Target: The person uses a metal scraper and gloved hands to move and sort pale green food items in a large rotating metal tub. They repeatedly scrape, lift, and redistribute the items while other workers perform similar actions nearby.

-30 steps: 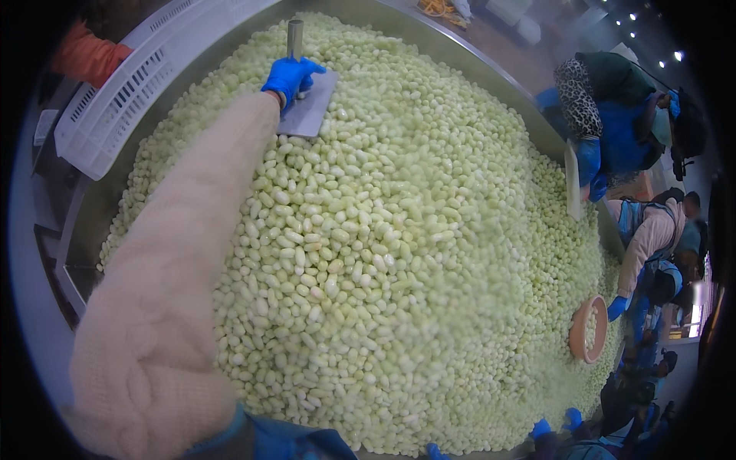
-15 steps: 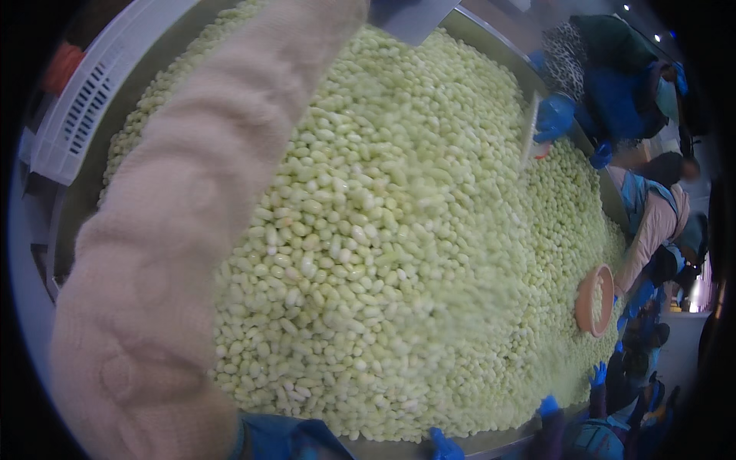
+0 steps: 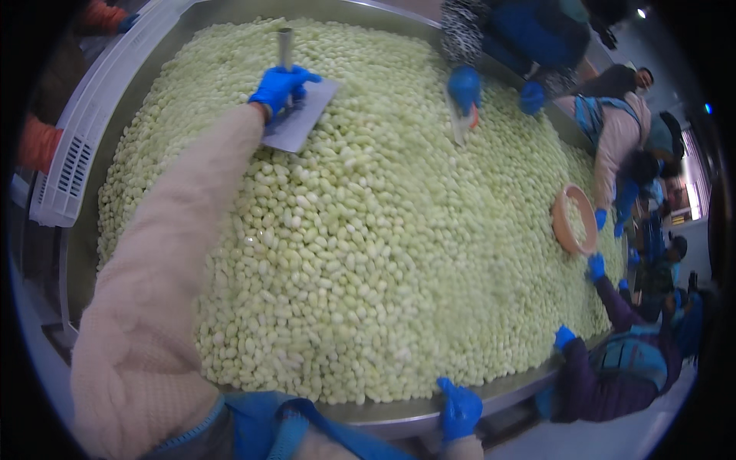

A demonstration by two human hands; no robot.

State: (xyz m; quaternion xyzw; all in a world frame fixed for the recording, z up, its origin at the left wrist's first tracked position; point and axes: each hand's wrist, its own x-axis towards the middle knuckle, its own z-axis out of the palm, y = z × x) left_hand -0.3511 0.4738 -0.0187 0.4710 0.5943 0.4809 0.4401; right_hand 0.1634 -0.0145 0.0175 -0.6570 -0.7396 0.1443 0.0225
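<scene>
A wide metal tub [image 3: 383, 412] is heaped with pale green, glossy oval pieces [image 3: 345, 245] that look like olives or large beans; their exact kind I cannot tell. My left hand [image 3: 280, 88], in a blue glove, is wrapped around a flat metal scraper [image 3: 300, 123] with a tubular handle. Its blade lies on the heap near the far left, the arm stretched out fully. At the near edge, my right hand [image 3: 461, 412], also gloved in blue, rests closed over the tub's rim with its thumb toward the heap.
A white slotted plastic crate [image 3: 73, 165] stands along the left side, with orange sleeves [image 3: 38, 144] beyond it. An orange-brown bowl [image 3: 574, 219] sits on the heap at right. Co-workers with blue gloves line the far and right sides; one gloved hand [image 3: 464, 90] holds a flat pale tool.
My left hand and the scraper, mostly out of view at the top before, now show fully on the heap. The view has shifted, and more of my right hand shows at the near rim.
</scene>
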